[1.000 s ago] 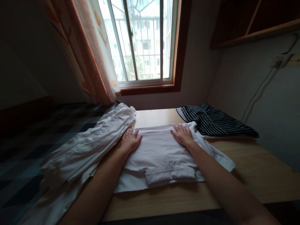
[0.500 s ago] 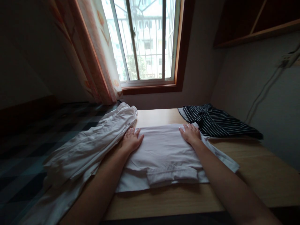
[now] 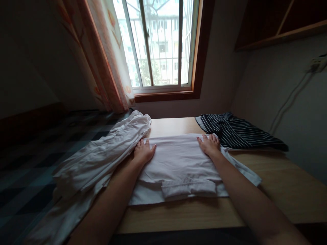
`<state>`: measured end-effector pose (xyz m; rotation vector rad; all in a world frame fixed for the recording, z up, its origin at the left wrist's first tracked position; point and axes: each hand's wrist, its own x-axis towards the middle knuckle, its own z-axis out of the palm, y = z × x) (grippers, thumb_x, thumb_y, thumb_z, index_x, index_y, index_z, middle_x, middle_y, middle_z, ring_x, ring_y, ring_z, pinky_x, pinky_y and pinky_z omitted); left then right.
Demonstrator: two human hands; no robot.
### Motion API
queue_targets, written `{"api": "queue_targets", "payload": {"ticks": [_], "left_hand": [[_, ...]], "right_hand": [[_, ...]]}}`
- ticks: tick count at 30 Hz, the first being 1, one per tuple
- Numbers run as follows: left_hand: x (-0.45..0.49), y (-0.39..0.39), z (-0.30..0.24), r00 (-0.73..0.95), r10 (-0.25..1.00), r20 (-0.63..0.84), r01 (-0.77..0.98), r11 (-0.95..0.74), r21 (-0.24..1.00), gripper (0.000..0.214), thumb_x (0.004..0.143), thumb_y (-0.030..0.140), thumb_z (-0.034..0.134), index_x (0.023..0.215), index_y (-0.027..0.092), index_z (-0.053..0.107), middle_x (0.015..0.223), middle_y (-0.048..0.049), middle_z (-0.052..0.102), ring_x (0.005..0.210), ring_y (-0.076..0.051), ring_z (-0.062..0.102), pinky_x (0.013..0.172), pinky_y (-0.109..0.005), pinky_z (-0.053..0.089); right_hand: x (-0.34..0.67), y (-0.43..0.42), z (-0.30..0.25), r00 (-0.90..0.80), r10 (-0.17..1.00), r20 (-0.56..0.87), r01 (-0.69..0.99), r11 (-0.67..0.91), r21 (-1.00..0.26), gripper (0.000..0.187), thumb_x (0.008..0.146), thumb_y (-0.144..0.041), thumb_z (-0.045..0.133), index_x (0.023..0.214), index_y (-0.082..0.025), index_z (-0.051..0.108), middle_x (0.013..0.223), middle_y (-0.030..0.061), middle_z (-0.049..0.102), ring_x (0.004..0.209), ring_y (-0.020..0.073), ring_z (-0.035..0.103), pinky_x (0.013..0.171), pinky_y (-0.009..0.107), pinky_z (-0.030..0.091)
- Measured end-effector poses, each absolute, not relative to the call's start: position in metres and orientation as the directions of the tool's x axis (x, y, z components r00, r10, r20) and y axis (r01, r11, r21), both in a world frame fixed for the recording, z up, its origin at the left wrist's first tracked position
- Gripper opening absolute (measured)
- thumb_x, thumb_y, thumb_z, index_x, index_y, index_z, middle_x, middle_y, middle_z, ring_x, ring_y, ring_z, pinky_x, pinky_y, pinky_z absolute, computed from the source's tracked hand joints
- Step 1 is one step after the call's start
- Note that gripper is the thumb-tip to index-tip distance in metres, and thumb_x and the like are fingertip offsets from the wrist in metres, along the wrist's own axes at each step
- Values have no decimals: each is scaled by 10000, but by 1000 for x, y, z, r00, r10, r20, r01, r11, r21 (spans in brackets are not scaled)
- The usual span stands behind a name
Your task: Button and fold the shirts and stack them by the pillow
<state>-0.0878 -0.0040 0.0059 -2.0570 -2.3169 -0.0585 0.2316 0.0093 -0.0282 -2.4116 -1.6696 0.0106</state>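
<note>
A white shirt (image 3: 176,160) lies folded on the wooden table (image 3: 186,214), its collar (image 3: 189,188) towards me. Flat on its far left corner rests my left hand (image 3: 145,150), fingers spread and holding nothing. My right hand (image 3: 209,144) lies open on the far right corner, the fingers apart. Part of the shirt sticks out to the right beyond my right forearm. Beside my left hand is a crumpled white garment (image 3: 102,158). A black-and-white striped garment (image 3: 237,132) lies just past my right hand.
Left of the table is a bed with a dark checked cover (image 3: 33,163). A window (image 3: 160,44) with an orange patterned curtain (image 3: 107,68) is at the back. A shelf (image 3: 278,34) and a socket with a cord (image 3: 318,63) are on the right wall.
Both hands remain flat on the shirt's far corners with hardly any movement. The whole view has shifted slightly.
</note>
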Motion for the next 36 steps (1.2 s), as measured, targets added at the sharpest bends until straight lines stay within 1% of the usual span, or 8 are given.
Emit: {"api": "queue_targets", "payload": {"ticks": [4, 7, 10, 12, 14, 18, 23, 36], "left_hand": [[-81, -14, 12, -46, 976, 214, 997, 59, -54, 643, 975, 450, 415, 1534, 138, 363, 1604, -220, 278, 1437, -394, 338, 1145, -480, 291], [-68, -27, 22, 113, 945, 307, 992, -89, -93, 575, 958, 411, 472, 1492, 200, 450, 1636, -144, 238, 1481, -392, 240, 1182, -528, 213], [-47, -46, 26, 250, 925, 286, 968, -237, -81, 528, 968, 466, 455, 1428, 220, 539, 1607, -127, 321, 1487, -394, 226, 1197, -555, 177], [-36, -60, 21, 344, 919, 195, 938, -344, -34, 543, 977, 500, 435, 1441, 233, 524, 1580, -133, 374, 1469, -382, 286, 1191, -547, 219], [-30, -71, 10, 415, 903, 111, 907, -420, 26, 561, 981, 526, 419, 1466, 254, 491, 1561, -129, 409, 1450, -369, 335, 1175, -548, 267], [-42, -78, -8, 492, 862, 122, 863, -501, 67, 547, 998, 507, 395, 1482, 263, 471, 1568, -111, 401, 1475, -339, 296, 1199, -536, 236], [-70, -77, -13, 548, 828, 120, 828, -557, 56, 520, 1014, 478, 376, 1488, 279, 456, 1584, -71, 378, 1482, -253, 304, 1222, -468, 222], [-105, -98, 10, 546, 837, -33, 837, -545, 53, 540, 1013, 500, 348, 1517, 312, 395, 1614, -19, 288, 1507, -212, 238, 1237, -401, 171]], "right_hand": [[225, 2, -16, 274, 935, 227, 958, -244, -154, 626, 1012, -539, 279, 1470, -162, 478, 1572, 180, 367, 1489, 331, 219, 1165, 502, 184], [208, -8, 6, 98, 948, 302, 990, -62, -124, 540, 1014, -456, 324, 1398, -158, 560, 1531, 158, 441, 1458, 328, 278, 1171, 491, 197], [180, -29, 17, -166, 964, 209, 974, 194, -122, 470, 1011, -374, 348, 1354, -171, 598, 1427, 148, 562, 1337, 278, 463, 1140, 408, 290], [161, -47, 13, -297, 946, 128, 938, 314, -147, 484, 1012, -399, 360, 1401, -190, 557, 1465, 130, 533, 1359, 269, 457, 1138, 400, 308], [149, -64, 2, -325, 942, 88, 928, 335, -161, 515, 1007, -440, 383, 1449, -207, 511, 1544, 130, 438, 1426, 301, 380, 1157, 455, 282], [153, -80, -14, -376, 920, 113, 899, 391, -196, 541, 1021, -456, 359, 1506, -232, 441, 1617, 123, 291, 1497, 313, 242, 1201, 522, 172], [186, -77, -19, -436, 890, 132, 860, 456, -230, 533, 1021, -467, 360, 1500, -249, 447, 1599, 83, 342, 1488, 255, 281, 1217, 493, 173], [245, -86, -32, -429, 880, 206, 880, 458, -123, 518, 1002, -421, 392, 1474, -230, 489, 1574, 71, 382, 1469, 241, 327, 1218, 464, 223]]}}
